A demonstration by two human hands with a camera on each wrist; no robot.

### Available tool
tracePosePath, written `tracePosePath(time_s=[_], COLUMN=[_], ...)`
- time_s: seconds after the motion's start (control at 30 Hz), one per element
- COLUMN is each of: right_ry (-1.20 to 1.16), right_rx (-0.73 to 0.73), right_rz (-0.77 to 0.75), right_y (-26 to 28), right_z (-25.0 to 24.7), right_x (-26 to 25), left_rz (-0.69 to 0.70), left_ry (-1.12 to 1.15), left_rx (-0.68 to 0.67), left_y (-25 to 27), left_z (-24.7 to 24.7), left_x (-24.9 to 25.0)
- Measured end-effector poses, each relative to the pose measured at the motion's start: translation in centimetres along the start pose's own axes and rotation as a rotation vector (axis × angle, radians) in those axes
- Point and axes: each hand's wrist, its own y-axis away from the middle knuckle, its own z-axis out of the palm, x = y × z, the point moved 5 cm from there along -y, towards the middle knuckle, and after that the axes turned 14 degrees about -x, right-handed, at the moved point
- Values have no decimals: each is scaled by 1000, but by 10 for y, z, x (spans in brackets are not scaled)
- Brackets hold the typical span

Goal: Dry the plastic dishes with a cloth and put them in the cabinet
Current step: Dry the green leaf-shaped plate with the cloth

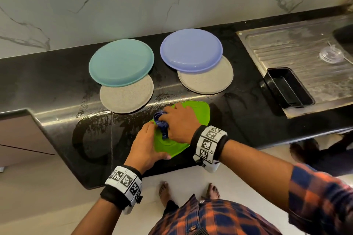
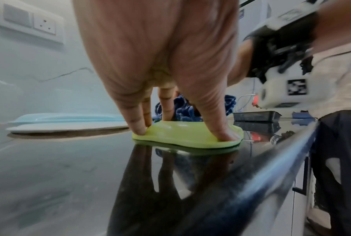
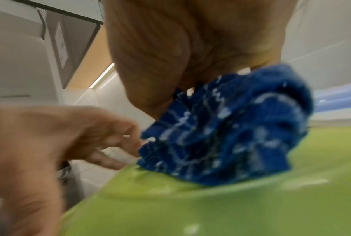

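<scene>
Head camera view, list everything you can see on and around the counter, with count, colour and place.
Green plate: one, bright green, front of counter, under both hands.
Cloth: one, dark blue patterned, bunched on the green plate.
Teal plate: one, overlapping a beige plate, left rear.
Blue plate: one, periwinkle, overlapping a second beige plate, centre rear.
Counter: black, glossy, wet in patches.
Drainboard: one, steel, right.
Black tray: one, on the drainboard.
Clear lid: one, on the drainboard.
Left hand: presses the green plate's rim.
Right hand: grips the cloth.
</scene>
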Motion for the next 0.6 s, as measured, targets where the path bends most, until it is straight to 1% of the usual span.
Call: tracePosePath(time_s=[0.07,0.2,0.27,0.33,0.4,0.47,0.53,0.6], right_ry=[-55,-174,-157,-85,-29,0,-9,-35], right_rx=[-1,-21,-57,-83,-97,-112,-122,-126], right_rz=[2,150,166,111,-2,-98,-143,-141], right_y=[-5,-13,-17,-21,-26,-29,-31,-30], right_z=[-9,-24,-23,-21,-19,-19,-21,-24], right_x=[10,53,50,26,-3,-20,-18,-5], left_rz=[23,66,73,73,72,67,64,61], left_ry=[-64,-146,-151,-149,-133,-141,-171,-199], left_rx=[15,93,113,114,102,90,71,53], left_y=[3,17,22,23,23,21,21,20], left_z=[3,16,21,22,21,20,19,18], left_x=[1,4,4,4,5,6,8,10])
